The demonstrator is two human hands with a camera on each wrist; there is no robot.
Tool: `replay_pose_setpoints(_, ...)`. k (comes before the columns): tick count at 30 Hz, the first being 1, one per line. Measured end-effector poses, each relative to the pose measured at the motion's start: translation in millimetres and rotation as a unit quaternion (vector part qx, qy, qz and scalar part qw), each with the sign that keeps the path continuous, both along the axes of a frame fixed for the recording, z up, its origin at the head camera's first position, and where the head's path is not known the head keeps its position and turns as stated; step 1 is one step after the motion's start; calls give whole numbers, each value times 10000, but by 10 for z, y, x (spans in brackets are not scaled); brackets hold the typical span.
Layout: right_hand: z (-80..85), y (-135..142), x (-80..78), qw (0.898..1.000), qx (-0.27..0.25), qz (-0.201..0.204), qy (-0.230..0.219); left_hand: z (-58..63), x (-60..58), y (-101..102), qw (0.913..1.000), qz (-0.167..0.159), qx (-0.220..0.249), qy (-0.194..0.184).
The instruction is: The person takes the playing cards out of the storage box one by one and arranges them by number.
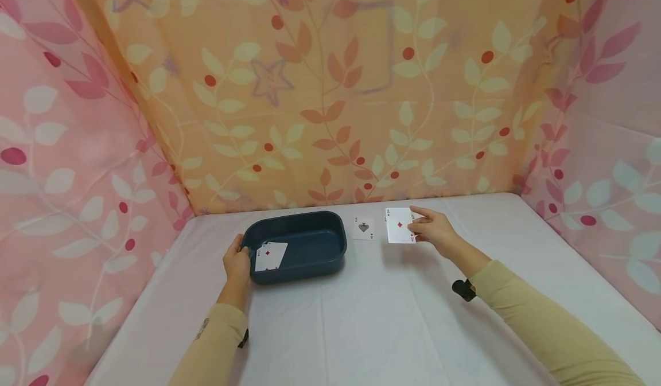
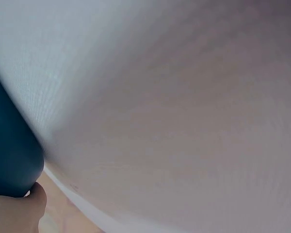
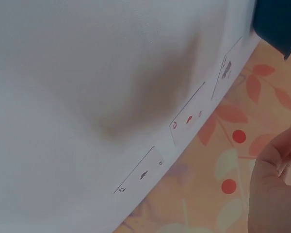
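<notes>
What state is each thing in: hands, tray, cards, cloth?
Left hand: gripping the tray's left end
Right hand: pinching a card
Held card, ace of diamonds: raised above the table
Tray: upright, cards inside
Tray cards: overlapping, face up
Spade ace: flat, face up
Red table card: flat, face up
Black table card: same
White cloth: spread, faintly creased

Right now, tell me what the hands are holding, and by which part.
The left hand grips the dark blue tray by its left end; the right hand pinches an ace of diamonds by its right edge.
</notes>
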State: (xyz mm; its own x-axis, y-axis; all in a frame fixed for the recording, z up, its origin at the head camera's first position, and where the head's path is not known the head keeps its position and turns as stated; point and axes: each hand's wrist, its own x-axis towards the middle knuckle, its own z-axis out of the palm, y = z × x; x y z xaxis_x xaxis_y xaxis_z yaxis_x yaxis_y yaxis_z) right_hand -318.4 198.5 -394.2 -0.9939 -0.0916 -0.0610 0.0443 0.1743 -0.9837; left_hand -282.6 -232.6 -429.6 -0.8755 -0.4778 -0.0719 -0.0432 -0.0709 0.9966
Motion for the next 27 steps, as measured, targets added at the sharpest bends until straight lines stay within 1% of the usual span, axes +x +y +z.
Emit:
replay_pose_setpoints(7, -33, 128, -11, 10000, 15, -8, 61, 8, 6, 12, 9999, 24, -50, -111)
replay_pose_setpoints(12, -16, 198, 8, 9999, 105, -66, 68, 16, 4, 12, 9999, 21, -42, -120)
replay_pose_setpoints(17, -14, 285, 20, 9999, 86, -132, 32, 17, 6, 18, 10000, 33, 15, -92)
replay_pose_setpoints(24, 2, 390, 48, 9997, 157, -206, 11, 20, 6, 22, 9998, 41, -67, -205)
replay_pose_setpoints(27, 7, 428, 51, 9996, 181, -235, 19, 11, 2, 17, 9998, 38, -43, -196)
